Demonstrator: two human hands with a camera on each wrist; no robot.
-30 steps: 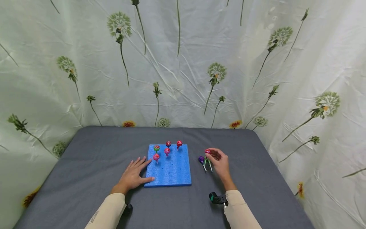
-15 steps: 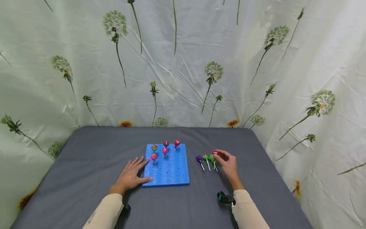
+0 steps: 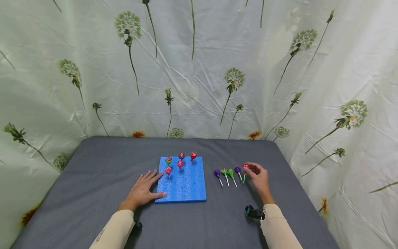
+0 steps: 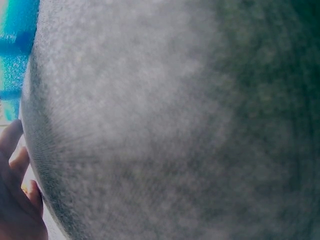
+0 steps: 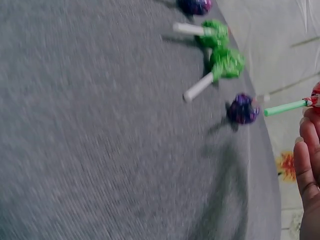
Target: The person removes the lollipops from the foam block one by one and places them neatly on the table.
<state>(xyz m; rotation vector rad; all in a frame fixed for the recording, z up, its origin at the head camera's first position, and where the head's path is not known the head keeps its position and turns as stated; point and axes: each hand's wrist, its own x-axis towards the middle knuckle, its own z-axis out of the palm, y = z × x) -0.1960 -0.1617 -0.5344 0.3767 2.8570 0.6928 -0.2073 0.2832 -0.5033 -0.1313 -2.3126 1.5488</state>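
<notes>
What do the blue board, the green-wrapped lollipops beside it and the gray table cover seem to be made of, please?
Blue board: probably matte foam, given its speckled, slightly rough-looking surface.
Green-wrapped lollipops: crinkled, shiny wrappers, likely plastic film; smooth white sticks, plastic or paper.
Gray table cover: apparently matte woven cloth, given its fine grain.

A pale, creased curtain (image 3: 205, 90) hangs behind the gray, cloth-covered surface (image 3: 183, 226) and along both its sides. Printed on it are round dandelion heads (image 3: 234, 76), long thin stems (image 3: 193, 34), green buds (image 3: 169, 97) and orange flowers (image 3: 138, 134), two of these just above the surface's far edge. The surface's far corners are rounded.
</notes>
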